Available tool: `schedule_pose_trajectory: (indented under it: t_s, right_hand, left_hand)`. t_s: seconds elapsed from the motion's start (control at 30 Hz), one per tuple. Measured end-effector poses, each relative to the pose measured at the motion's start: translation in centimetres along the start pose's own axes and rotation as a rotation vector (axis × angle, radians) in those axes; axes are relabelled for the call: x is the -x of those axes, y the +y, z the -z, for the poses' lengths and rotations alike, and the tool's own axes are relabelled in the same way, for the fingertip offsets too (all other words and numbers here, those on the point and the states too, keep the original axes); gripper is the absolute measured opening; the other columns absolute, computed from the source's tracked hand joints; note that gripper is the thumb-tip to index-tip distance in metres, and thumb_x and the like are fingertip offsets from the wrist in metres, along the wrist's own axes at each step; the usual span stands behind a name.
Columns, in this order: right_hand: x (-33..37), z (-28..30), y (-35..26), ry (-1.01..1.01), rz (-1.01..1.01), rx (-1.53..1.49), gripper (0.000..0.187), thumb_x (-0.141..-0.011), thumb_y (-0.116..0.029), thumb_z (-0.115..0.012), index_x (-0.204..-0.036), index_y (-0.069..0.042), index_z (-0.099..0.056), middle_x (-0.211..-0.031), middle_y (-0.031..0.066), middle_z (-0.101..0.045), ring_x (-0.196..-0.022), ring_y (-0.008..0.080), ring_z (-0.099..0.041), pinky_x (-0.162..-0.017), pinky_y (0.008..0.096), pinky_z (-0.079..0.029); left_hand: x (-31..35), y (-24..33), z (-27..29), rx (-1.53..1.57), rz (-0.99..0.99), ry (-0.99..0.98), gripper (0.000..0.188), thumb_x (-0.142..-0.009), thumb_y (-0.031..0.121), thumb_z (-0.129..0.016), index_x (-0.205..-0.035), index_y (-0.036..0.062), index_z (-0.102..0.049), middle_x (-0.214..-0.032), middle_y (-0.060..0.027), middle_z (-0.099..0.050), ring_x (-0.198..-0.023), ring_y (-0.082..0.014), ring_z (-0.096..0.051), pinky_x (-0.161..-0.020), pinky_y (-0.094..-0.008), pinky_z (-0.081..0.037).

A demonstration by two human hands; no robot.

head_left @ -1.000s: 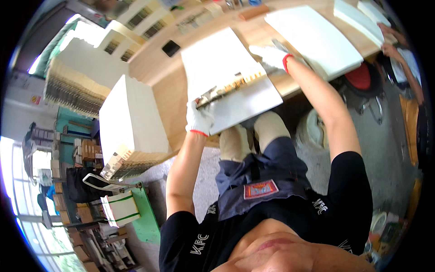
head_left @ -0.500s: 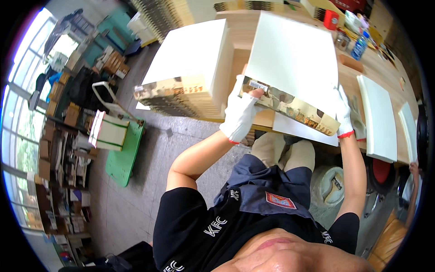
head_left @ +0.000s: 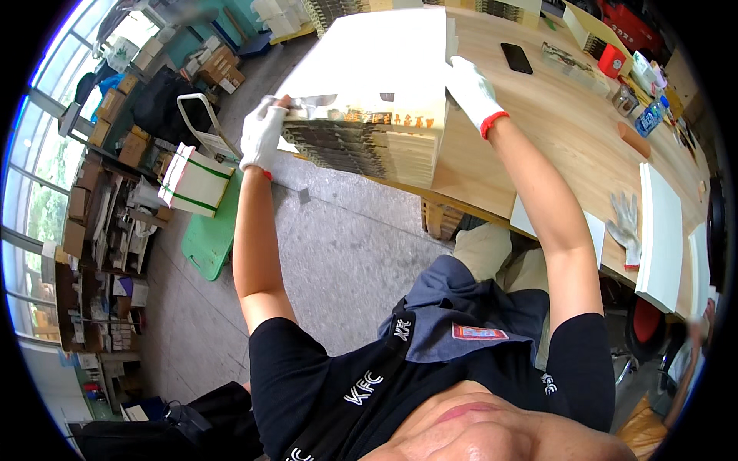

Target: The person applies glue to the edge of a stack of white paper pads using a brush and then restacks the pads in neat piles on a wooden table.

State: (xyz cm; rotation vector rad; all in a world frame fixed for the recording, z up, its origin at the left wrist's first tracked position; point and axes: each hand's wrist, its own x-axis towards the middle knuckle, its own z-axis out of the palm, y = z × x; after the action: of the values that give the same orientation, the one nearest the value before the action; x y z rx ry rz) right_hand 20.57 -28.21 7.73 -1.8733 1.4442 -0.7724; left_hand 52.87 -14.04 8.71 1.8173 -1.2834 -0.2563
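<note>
A thick stack of white-faced books [head_left: 369,65] with printed, picture-covered spines rests at the table's left front corner. Both my hands wear white gloves with red cuffs. At the stack's front left corner, my left hand [head_left: 263,134] is closed on the edge of the top book [head_left: 338,105], its bare thumb tip over the cover. Along the stack's right side, my right hand [head_left: 473,88] lies with fingers stretched out against the page edges; its fingertips are partly lost in the bright white.
The wooden table [head_left: 538,146] holds a phone [head_left: 516,58], a red can [head_left: 611,60], a water bottle [head_left: 652,115], a loose glove [head_left: 626,229] and a white stack [head_left: 659,230]. A green cart [head_left: 209,242] with a strapped bundle [head_left: 196,180] stands left.
The book held in front of me has moved left onto the stack, both hands going with it. My right hand has left the table's right part, where a loose glove and a phone now show.
</note>
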Motion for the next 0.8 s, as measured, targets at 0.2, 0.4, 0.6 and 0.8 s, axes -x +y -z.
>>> schedule_pose_trajectory:
  t_s: [0.2,0.4,0.6,0.8]
  right_hand:
    - [0.4,-0.1,1.1,0.077,0.086,0.056,0.053,-0.088,-0.059,-0.051,-0.094,-0.006,-0.06,-0.095,0.0139,-0.065,-0.087,0.0303,-0.06,-0.076,0.0413,-0.046]
    - [1.5,-0.1,0.0,0.045,0.026,0.117,0.05,-0.089,-0.055,-0.052,-0.108,-0.01,-0.065,-0.107,0.0114,-0.069,-0.095,0.028,-0.063,-0.081,0.0377,-0.046]
    - [2.1,0.1,1.3,0.164,0.237,0.053,0.056,-0.088,-0.061,-0.054,-0.101,-0.008,-0.066,-0.097,0.0182,-0.068,-0.095,0.0325,-0.064,-0.084,0.0395,-0.049]
    - [9.5,2.7,6.3,0.178,0.149,-0.207,0.054,-0.088,-0.061,-0.059,-0.096,-0.008,-0.059,-0.089,0.0133,-0.067,-0.085,0.029,-0.064,-0.078,0.0385,-0.05]
  left_hand:
    - [-0.3,-3.3,-2.4,0.062,0.049,0.153,0.048,-0.088,0.046,-0.061,-0.112,0.006,-0.07,-0.099,-0.007,-0.072,-0.092,-0.0198,-0.064,-0.084,-0.0293,-0.045]
    - [-1.9,-4.5,-2.0,0.18,0.09,0.031,0.053,-0.087,0.042,-0.064,-0.119,0.0008,-0.068,-0.109,-0.0081,-0.072,-0.101,-0.0177,-0.064,-0.09,-0.0267,-0.044]
    - [-2.9,-4.1,-1.4,0.099,-0.127,0.087,0.047,-0.09,0.028,-0.065,-0.127,-0.0015,-0.06,-0.116,-0.0094,-0.067,-0.106,-0.0187,-0.061,-0.097,-0.0283,-0.043]
    - [5.5,7.1,-7.2,0.099,-0.937,0.498,0.048,-0.095,0.011,-0.056,-0.139,-0.0067,-0.045,-0.14,-0.0157,-0.052,-0.123,-0.0245,-0.054,-0.103,-0.0387,-0.044]
